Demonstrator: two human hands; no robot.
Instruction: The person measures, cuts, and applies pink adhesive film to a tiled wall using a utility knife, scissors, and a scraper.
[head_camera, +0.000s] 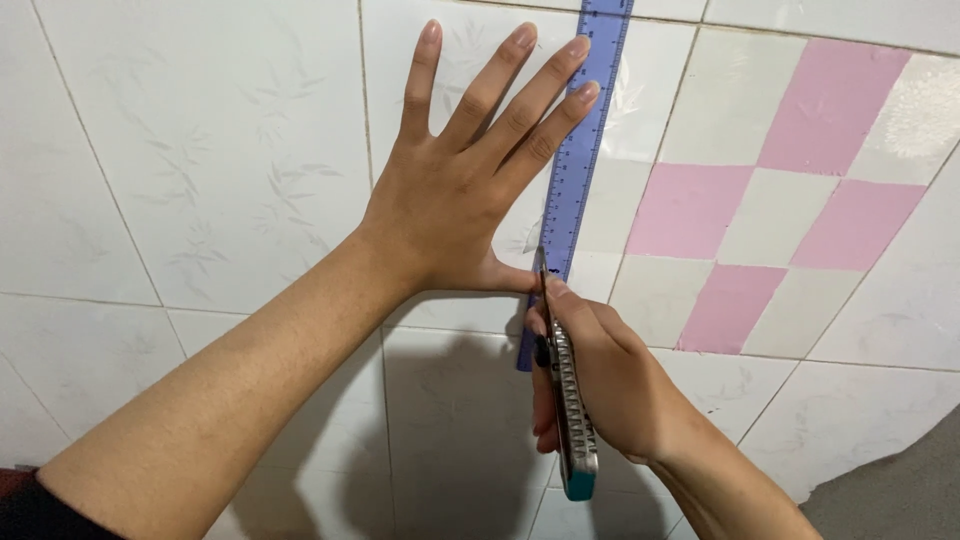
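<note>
While the left hand (455, 190) lies flat with its fingers spread wide, it presses a long translucent blue plastic ruler (578, 150) against a white tile-patterned sheet (220, 150) — its grip is fully open, holding nothing, only the fingertips and thumb bearing on the ruler's left edge. The right hand (600, 380) has its grip closed round a slim metal utility knife with a teal end cap (570, 410), index finger laid along the top. The blade tip meets the sheet just beside the ruler's left edge, touching the left thumb's tip. To the right of the ruler sits a pink-and-cream checkered panel (790, 190) — a grey patch (900, 490) shows at the lower right corner
</note>
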